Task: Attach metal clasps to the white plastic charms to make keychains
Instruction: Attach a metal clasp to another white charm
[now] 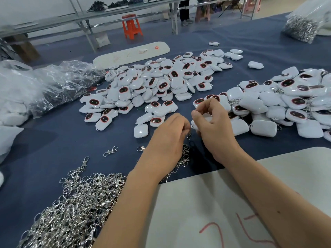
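Head view: hands together, right hand (213, 122) clutching white charm (202, 120), left hand (170, 138) pinching clasp (189, 136); clasp-filled bag (302, 24).

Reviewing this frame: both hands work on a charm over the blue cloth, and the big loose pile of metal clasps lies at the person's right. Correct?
Not quite. In the head view the loose pile of metal clasps lies at the person's left, beside the left forearm. The left hand and right hand do work on a charm over the blue cloth.
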Demonstrator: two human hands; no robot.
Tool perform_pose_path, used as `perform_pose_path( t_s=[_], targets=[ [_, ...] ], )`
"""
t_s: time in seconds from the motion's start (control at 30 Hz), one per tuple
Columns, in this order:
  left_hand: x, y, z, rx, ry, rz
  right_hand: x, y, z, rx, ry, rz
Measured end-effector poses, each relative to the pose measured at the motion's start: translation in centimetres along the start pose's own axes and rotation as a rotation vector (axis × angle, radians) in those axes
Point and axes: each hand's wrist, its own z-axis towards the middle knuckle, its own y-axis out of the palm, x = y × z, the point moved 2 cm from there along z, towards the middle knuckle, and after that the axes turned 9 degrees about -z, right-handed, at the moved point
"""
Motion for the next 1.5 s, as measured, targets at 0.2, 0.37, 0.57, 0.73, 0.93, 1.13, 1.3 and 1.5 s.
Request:
perform_pose_path(
  t_s=[0.2,0.37,0.57,0.73,0.93,1.13,1.3,1.5],
  targets=[
    [0.2,-0.1,-0.2,0.019,-0.017,-0.014,-0.2,0.1,-0.3,-0.016,-0.068,-0.052],
    [0.1,-0.1,0.0,0.037,-0.016,-0.009,-0.3,0.3,-0.6,0.026,-0.105,-0.062],
    [0.2,0.0,0.0,0.018,0.007,-0.025,0.3,0.2,-0.1,0.07,0.017,0.048],
    [0.2,0.2,0.0,0.015,0.013,-0.032,0.3,0.4,-0.3,0.037,-0.008,0.02],
    [0.0,0.1,0.1,0.062,0.019,-0.034,0.3,0.6,-0.5,-0.003,-0.042,0.017],
    [-0.6,0.2,0.0,0.11,0.003,-0.063,0.4,0.5,-0.5,0.003,0.026,0.078],
    [-2.1,-0.3,-0.1,0.305,-0.125,-0.243,-0.3,0.9,-0.8,-0.164,-0.084,0.028],
    [-2.3,-0.4,-0.1,0.327,-0.121,-0.309,-0.7,0.7,-0.8,-0.234,-0.128,0.102]
  ],
)
